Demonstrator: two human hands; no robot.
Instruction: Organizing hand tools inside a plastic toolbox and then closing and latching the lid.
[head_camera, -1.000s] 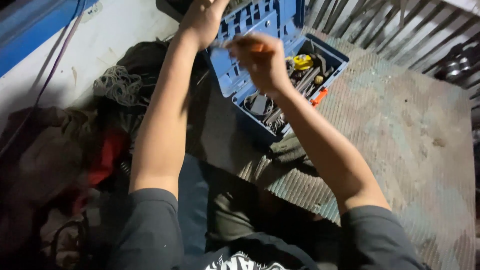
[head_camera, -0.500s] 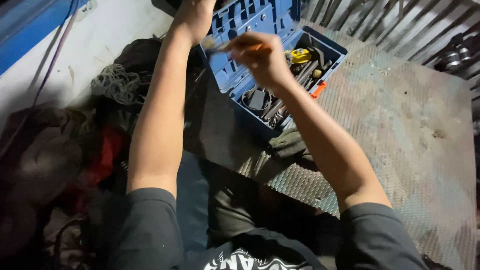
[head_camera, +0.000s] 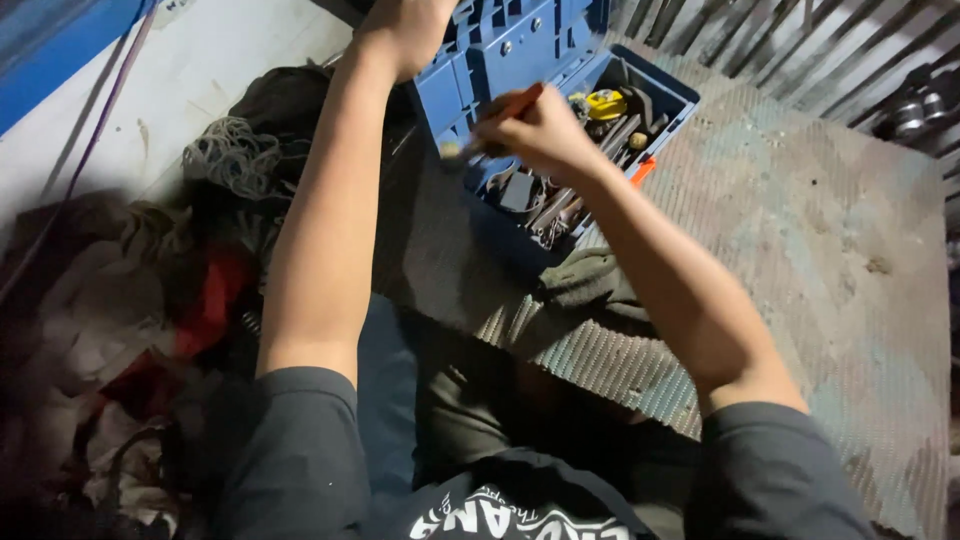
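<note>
Right hand (head_camera: 535, 130): fingers closed round an orange-handled tool (head_camera: 500, 120), held tilted just above the open blue toolbox (head_camera: 660, 95).
Left hand (head_camera: 405, 30): raised at the toolbox lid (head_camera: 515, 45), partly cut off by the frame; grip cannot be told.
Toolbox contents: yellow tape measure (head_camera: 604, 102), assorted metal tools.
Surroundings: ribbed metal floor (head_camera: 800, 230); coiled rope (head_camera: 232, 155) and rags at left.
</note>
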